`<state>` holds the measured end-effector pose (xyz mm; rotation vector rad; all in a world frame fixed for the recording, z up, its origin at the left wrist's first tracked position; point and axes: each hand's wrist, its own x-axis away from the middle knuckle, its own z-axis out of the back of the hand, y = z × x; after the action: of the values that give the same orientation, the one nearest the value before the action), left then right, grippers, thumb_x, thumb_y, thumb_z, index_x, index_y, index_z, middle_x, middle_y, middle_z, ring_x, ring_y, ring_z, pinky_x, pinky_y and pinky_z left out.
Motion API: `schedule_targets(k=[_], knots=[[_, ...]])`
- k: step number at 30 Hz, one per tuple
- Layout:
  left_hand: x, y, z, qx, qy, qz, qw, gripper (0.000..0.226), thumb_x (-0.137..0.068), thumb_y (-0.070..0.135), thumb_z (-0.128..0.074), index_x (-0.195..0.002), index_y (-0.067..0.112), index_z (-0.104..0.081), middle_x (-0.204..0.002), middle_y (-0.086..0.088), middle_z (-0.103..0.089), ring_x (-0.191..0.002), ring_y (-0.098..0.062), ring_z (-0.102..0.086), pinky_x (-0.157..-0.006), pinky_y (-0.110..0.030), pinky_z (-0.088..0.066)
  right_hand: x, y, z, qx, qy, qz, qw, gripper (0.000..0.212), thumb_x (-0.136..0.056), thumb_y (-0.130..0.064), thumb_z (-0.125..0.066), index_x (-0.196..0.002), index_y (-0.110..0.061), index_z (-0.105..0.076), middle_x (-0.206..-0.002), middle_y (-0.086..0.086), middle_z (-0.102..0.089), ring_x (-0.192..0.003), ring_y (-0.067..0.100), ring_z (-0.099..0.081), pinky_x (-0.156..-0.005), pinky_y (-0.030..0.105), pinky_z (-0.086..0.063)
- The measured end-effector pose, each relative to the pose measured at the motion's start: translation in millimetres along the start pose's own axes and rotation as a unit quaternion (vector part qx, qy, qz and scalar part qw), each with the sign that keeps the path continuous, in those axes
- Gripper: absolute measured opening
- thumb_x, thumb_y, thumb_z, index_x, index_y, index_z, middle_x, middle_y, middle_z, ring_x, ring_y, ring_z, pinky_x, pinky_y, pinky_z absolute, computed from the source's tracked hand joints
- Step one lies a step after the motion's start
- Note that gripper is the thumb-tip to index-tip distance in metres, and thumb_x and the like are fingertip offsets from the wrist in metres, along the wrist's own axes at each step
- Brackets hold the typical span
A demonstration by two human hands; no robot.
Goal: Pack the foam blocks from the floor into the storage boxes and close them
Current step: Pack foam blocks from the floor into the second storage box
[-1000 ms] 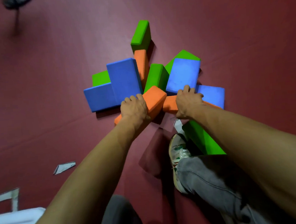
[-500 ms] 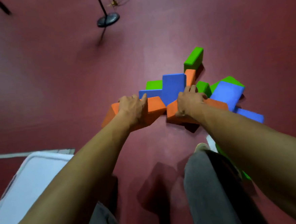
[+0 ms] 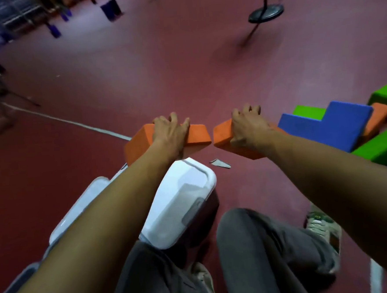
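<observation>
Head cam: L hand (image 3: pixel 171 134) curled round orange block (image 3: pixel 139 143), R hand (image 3: pixel 247 128) gripping 2nd orange block (image 3: pixel 221 136), both just above/beyond white storage box (image 3: pixel 170 228); blue/green pile (image 3: pixel 324 128) on floor (image 3: pixel 183 78) at right unpacked, nothing visibly boxed or closed yet.

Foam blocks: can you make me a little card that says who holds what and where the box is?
Left grip: holds the left orange block from above
Right grip: holds the right orange block from above
Gap: the two blocks almost touch
Box: white storage box under the left arm
On floor: blue block and green blocks, far right
</observation>
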<state>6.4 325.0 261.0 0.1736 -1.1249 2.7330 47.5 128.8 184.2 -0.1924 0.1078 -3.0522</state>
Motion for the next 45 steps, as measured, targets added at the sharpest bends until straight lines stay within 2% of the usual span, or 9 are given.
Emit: schedule_targets(k=[3,6,12,17,19,26,33,42,45], knots=[[29,-46,-18,0.004,-0.054,0.039,0.998,0.118,-0.072,0.054,-0.081,-0.160,0.027,-0.008,-0.154,-0.021,-0.028,-0.125,-0.042,-0.049,-0.100,-0.044,-0.040,5,-58,23,-0.007,0.023,0.082,0.996,0.080,-0.070,-0.056,-0.062,-0.126,-0.004,-0.040,-0.117,0.022,-0.042,-0.105,0.046,-0.045,-0.089,0.056,-0.047],[61,-83,-38,0.004,-0.092,0.078,0.993,0.113,-0.073,0.052,-0.080,-0.159,0.025,-0.013,-0.154,-0.020,-0.029,-0.128,-0.042,-0.049,-0.102,-0.047,-0.039,18,-115,47,-0.036,0.029,0.144,0.989,0.079,-0.080,-0.043,-0.074,-0.138,-0.006,-0.034,-0.131,0.024,-0.038,-0.116,0.051,-0.043,-0.095,0.055,-0.044],[141,-140,-75,0.034,-0.081,0.127,0.988,0.050,-0.089,0.029,-0.065,-0.135,0.015,-0.051,-0.132,-0.011,-0.055,-0.121,-0.033,-0.056,-0.101,-0.044,-0.044,37,-224,66,-0.030,0.013,0.236,0.971,0.085,-0.080,-0.033,-0.079,-0.143,-0.005,-0.029,-0.138,0.026,-0.032,-0.125,0.054,-0.038,-0.097,0.060,-0.043],[201,-186,-136,0.093,-0.102,0.195,0.971,0.084,-0.076,0.040,-0.080,-0.140,0.009,-0.034,-0.131,-0.009,-0.059,-0.118,-0.030,-0.061,-0.091,-0.036,-0.043,62,-315,62,-0.042,0.000,0.292,0.956,0.080,-0.079,-0.031,-0.078,-0.139,-0.005,-0.032,-0.135,0.025,-0.033,-0.123,0.052,-0.039,-0.097,0.059,-0.043],[223,-199,-164,0.109,-0.121,0.213,0.963,0.086,-0.076,0.045,-0.080,-0.139,0.011,-0.034,-0.132,-0.010,-0.057,-0.120,-0.032,-0.059,-0.091,-0.037,-0.042,72,-345,57,-0.039,-0.005,0.314,0.949,0.079,-0.079,-0.033,-0.076,-0.137,-0.004,-0.033,-0.132,0.025,-0.035,-0.120,0.050,-0.040,-0.097,0.056,-0.043],[282,-202,-250,0.095,-0.189,0.197,0.957,0.075,-0.082,0.048,-0.076,-0.140,0.019,-0.039,-0.135,-0.007,-0.056,-0.121,-0.031,-0.057,-0.095,-0.038,-0.041,111,-439,15,-0.071,-0.057,0.383,0.919,0.075,-0.078,-0.033,-0.072,-0.137,-0.006,-0.034,-0.133,0.024,-0.037,-0.122,0.048,-0.043,-0.099,0.053,-0.042],[298,-189,-311,0.092,-0.209,0.169,0.959,0.034,-0.098,0.021,-0.053,-0.132,0.021,-0.054,-0.133,-0.002,-0.061,-0.123,-0.028,-0.057,-0.098,-0.037,-0.040,118,-476,-38,-0.088,-0.163,0.383,0.905,0.084,-0.069,-0.039,-0.065,-0.140,-0.008,-0.034,-0.135,0.021,-0.037,-0.123,0.047,-0.045,-0.102,0.057,-0.045],[284,-161,-386,0.093,-0.254,0.132,0.953,0.031,-0.099,0.019,-0.050,-0.129,0.017,-0.059,-0.130,-0.007,-0.060,-0.119,-0.033,-0.054,-0.101,-0.042,-0.040,89,-504,-89,-0.099,-0.265,0.412,0.866,0.083,-0.063,-0.035,-0.057,-0.141,-0.019,-0.032,-0.128,0.008,-0.038,-0.119,0.030,-0.046,-0.100,0.047,-0.044],[277,-159,-401,0.127,-0.283,0.158,0.937,0.030,-0.098,0.022,-0.056,-0.127,0.018,-0.060,-0.130,-0.007,-0.061,-0.121,-0.034,-0.054,-0.103,-0.043,-0.041,65,-531,-99,-0.083,-0.284,0.440,0.848,0.083,-0.061,-0.041,-0.063,-0.137,-0.024,-0.036,-0.122,0.004,-0.046,-0.113,0.026,-0.053,-0.091,0.045,-0.054]])
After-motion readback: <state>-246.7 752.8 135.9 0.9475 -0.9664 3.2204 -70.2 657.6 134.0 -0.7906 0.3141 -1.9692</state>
